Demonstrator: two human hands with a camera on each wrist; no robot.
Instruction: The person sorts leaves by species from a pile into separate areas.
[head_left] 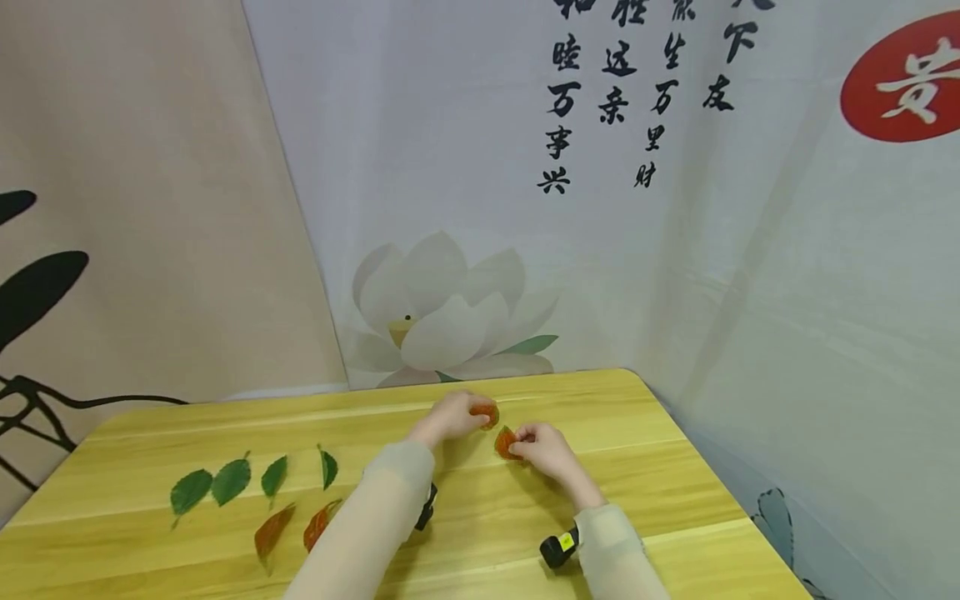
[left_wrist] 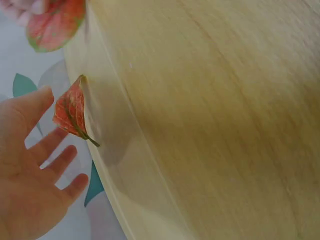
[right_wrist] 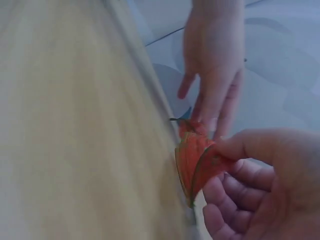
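In the head view my left hand (head_left: 452,417) is over the back of the table, at a red leaf (head_left: 489,414). The left wrist view shows its fingers spread and fairly straight, with fingertips right at the edge of this curled red leaf (left_wrist: 71,111) and the thumb apart from it. My right hand (head_left: 547,451), just to the right and nearer, pinches a second red leaf (head_left: 504,443) between thumb and forefinger. That leaf (right_wrist: 194,162) has a green edge and looks bent in the right wrist view, where it partly covers the first leaf.
Several green leaves (head_left: 231,481) lie in a row on the left of the yellow wooden table (head_left: 675,500). In front of them are a reddish-brown leaf (head_left: 273,533) and a red leaf (head_left: 318,527), partly hidden by my left sleeve (head_left: 367,517). A printed cloth (head_left: 465,167) hangs behind.
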